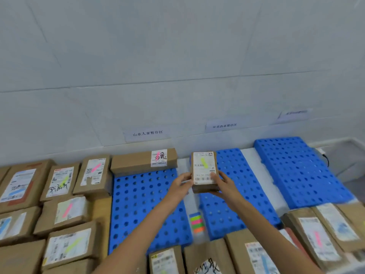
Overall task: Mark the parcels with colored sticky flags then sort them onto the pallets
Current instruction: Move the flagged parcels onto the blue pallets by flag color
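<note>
Both hands up at mid-frame, holding one small parcel [204, 171] between them. The left hand [182, 182] grips its left edge with curled fingers. The right hand [223, 183] grips the right edge, thumb laid on the label face and fingers underneath. The parcel is in the air, label up, over the white strip between the left pallet [142, 204] and the middle pallet [237, 194]. It touches neither. A yellow-green flag [204, 162] is already stuck on its label, so the marking step looks done for this one and sorting is the step in hand. The middle pallet shows no parcels and neither does the right pallet [296, 171]. The left pallet carries one long parcel [142, 161] with a pink flag [158, 155] at its far end. Paper signs on the wall, left sign [147, 133] and middle sign [224, 125], sit above the pallets; the print is too small to rely on. The sticky flag pad [196, 222] lies on the white strip between the left and middle pallets, nearer the person. Handling judgement: a taped cardboard box, stiff-sided and probably light given how loosely it is carried. The glossy label may be slick, so it is better held by the bare cardboard edges, as now. Fingers should keep off the flag so it does not peel. It should be set down flat, since the holed pallet deck could catch a corner. Flagged parcels lie grouped to the left, to the right and along the near edge.
</note>
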{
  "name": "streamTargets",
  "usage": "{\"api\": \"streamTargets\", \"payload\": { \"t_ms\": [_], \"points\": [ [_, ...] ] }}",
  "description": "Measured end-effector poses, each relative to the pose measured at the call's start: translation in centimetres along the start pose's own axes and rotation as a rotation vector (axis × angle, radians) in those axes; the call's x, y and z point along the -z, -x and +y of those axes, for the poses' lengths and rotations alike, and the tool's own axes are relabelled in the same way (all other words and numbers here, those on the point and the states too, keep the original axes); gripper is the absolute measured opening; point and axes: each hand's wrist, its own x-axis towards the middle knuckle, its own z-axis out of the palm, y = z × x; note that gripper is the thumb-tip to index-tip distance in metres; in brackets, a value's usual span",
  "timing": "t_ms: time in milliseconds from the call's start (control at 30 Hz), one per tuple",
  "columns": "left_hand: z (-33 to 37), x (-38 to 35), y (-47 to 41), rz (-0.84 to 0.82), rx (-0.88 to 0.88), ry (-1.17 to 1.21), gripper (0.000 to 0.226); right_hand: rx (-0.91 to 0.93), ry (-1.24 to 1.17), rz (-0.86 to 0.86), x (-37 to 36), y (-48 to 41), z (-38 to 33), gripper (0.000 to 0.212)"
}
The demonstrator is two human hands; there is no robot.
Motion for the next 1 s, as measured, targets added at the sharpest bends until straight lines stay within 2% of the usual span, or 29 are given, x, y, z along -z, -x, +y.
{"api": "streamTargets", "payload": {
  "t_ms": [167, 300, 467, 800, 900, 1000],
  "points": [
    [-0.2, -6.7, -8.6, 0.106, 0.072, 0.041, 0.032, 0.057, 0.392, 0.005, 4.8, -9.8, 0.0, 0.042],
    [-2.1, -9.6, -14.5, 0.184, 0.121, 0.075, 0.031, 0.171, 0.546, 0.039, 6.6, -15.2, 1.1, 0.037],
    [-4.0, -11.2, -19.0, 0.21, 0.164, 0.029, 0.038, 0.098, 0.488, -0.015, 8.1, -19.5, 4.4, 0.04],
    [-2.0, -10.1, -22.4, 0.167, 0.231, -0.057, 0.051, 0.125, 0.51, -0.207, 9.3, -23.8, 3.9, 0.061],
    [-1.6, -9.3, -21.7, 0.155, 0.238, -0.054, 0.051, 0.098, 0.514, -0.147, 10.7, -23.8, 2.6, 0.058],
    [-1.2, -7.7, -19.0, 0.15, 0.178, -0.059, 0.042, 0.165, 0.489, -0.012, 12.4, -21.9, 0.8, 0.042]
  ]
}}
